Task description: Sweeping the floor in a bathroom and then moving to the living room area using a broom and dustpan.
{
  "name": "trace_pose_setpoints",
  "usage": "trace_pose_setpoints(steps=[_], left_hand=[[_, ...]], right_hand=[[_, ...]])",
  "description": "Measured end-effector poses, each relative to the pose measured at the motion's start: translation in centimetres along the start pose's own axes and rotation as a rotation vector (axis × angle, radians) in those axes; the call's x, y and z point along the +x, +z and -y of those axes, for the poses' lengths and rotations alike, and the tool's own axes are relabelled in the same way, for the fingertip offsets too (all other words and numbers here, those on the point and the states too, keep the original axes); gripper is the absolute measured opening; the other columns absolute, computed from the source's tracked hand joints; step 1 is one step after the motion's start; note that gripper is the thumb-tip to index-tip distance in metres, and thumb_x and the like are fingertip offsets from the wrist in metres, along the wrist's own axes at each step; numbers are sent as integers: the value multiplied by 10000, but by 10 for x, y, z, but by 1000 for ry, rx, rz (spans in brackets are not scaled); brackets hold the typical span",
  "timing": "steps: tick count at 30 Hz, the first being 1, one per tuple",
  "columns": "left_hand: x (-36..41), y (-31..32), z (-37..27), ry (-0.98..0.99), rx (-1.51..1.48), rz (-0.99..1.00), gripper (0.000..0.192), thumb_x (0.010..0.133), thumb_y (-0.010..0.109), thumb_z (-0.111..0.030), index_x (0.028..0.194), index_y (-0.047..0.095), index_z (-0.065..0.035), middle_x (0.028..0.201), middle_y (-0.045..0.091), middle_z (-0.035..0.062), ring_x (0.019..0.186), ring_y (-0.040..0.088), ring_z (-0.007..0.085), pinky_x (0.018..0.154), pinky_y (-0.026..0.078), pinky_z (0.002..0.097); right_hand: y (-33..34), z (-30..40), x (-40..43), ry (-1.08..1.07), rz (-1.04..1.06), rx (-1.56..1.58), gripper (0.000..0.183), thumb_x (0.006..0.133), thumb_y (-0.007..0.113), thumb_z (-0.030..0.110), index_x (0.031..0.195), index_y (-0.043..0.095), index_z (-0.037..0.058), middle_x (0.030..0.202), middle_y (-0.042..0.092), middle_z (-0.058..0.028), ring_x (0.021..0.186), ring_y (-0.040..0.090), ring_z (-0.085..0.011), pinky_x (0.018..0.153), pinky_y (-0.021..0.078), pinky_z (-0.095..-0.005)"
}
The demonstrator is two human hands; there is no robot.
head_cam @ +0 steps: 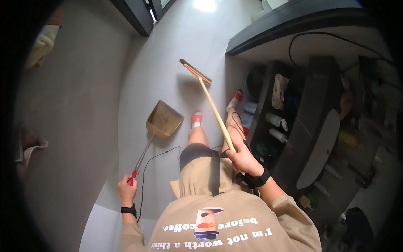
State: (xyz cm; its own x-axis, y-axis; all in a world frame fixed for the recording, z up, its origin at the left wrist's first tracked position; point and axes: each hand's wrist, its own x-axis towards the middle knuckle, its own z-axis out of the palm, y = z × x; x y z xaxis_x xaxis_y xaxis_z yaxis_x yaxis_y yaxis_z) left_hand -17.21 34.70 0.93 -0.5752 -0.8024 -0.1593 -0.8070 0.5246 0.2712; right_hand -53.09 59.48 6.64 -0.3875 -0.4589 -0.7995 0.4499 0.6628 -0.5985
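Note:
My left hand (127,186) is closed around the red grip of a long-handled dustpan (164,120), whose brownish pan lies low over the floor at the left, its open edge facing away from me. In my right hand (245,157) is the pale handle of a broom (217,115). The orange broom head with dark bristles (195,71) is further forward, beyond my feet, with a shadow beside it; whether the bristles touch the floor I cannot tell.
Shelves (283,126) with bottles stand close on the right, under a dark-framed edge (283,26). A plain wall (75,104) runs along the left, with cloths (44,44) hanging there. A black cable (143,179) hangs near my left arm.

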Motion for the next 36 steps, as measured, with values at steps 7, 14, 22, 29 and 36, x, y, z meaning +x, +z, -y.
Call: trace_pose_setpoints(steps=[7, 14, 22, 29, 36], left_hand=[[10, -2, 2, -16, -10, 2, 104, 647, 628, -139, 714, 597, -67, 625, 598, 120, 566, 581, 305, 511, 456, 364], [18, -7, 2, 9, -13, 54, 114, 658, 631, -146, 738, 590, -76, 622, 595, 125, 553, 578, 315, 496, 460, 374], [47, -16, 7, 20, 38, 127, 113, 664, 630, -146, 746, 584, -83, 626, 593, 131, 555, 576, 325, 484, 456, 380], [63, -18, 11, 7, -3, 139, 112, 663, 631, -140, 740, 584, -74, 618, 593, 126, 551, 582, 307, 495, 459, 364], [73, -25, 17, -33, 9, 154, 105, 664, 624, -132, 738, 584, -69, 623, 597, 121, 567, 587, 295, 511, 462, 351]], right_hand=[[-9, -3, 35, 3, 29, 31, 608, 814, 464, 79, 1364, 208, 30, 552, 472, -29, 360, 444, -108, 325, 374, -244], [-11, 28, 41, 53, 36, -25, 607, 807, 479, 81, 1361, 232, 46, 572, 479, -43, 368, 452, -119, 340, 390, -258], [2, 49, 44, 164, 22, -157, 611, 806, 471, 71, 1368, 233, 87, 642, 531, -92, 383, 472, -139, 359, 406, -272], [3, 60, 43, 142, 8, -40, 595, 806, 464, 67, 1361, 256, 119, 609, 513, -70, 379, 462, -127, 341, 390, -264], [9, 56, 34, 177, -5, -26, 610, 811, 475, 82, 1370, 231, 92, 586, 489, -52, 369, 442, -121, 351, 387, -259]])
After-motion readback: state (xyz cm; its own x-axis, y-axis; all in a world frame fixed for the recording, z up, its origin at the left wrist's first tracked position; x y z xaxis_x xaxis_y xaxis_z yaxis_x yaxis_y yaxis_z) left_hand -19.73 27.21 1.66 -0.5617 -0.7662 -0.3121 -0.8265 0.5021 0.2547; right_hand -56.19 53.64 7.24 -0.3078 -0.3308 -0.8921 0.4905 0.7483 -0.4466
